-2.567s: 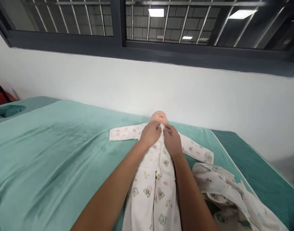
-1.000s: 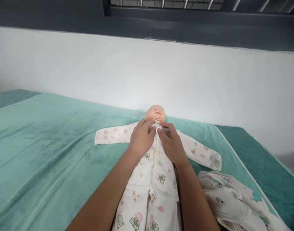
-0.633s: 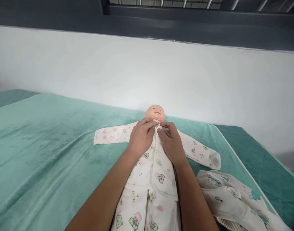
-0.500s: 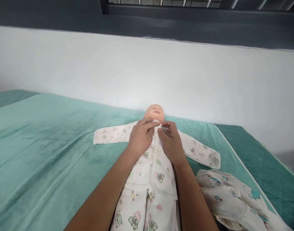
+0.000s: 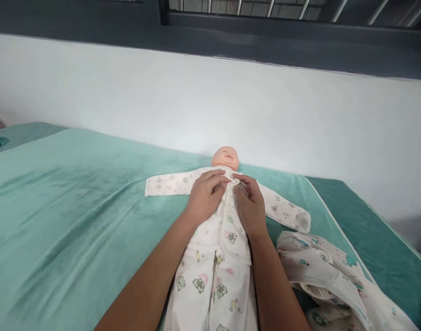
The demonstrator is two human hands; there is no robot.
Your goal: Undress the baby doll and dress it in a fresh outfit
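A baby doll (image 5: 225, 157) lies on its back, dressed in a white printed baby jacket (image 5: 210, 232) and matching printed trousers (image 5: 196, 294). Both sleeves stretch out sideways, and the doll's hands do not show. At the upper chest, my left hand (image 5: 207, 194) pinches the jacket's front edge between thumb and fingers. Facing it from the other side, my right hand (image 5: 250, 202) grips the same front opening just below the neck. Small round fastenings show down the front; whether the one between my fingers is closed is hidden.
A green plush cover (image 5: 86, 207) spreads under the doll, with a darker green strip (image 5: 355, 207) at the right. Another printed white baby garment (image 5: 324, 266) lies crumpled right of the doll. Behind stands a white wall (image 5: 162, 96) below a dark window frame (image 5: 265, 39).
The view has shifted slightly. Both hands stay at the jacket's upper front, now a little lower below the neck, and more of the collar shows.
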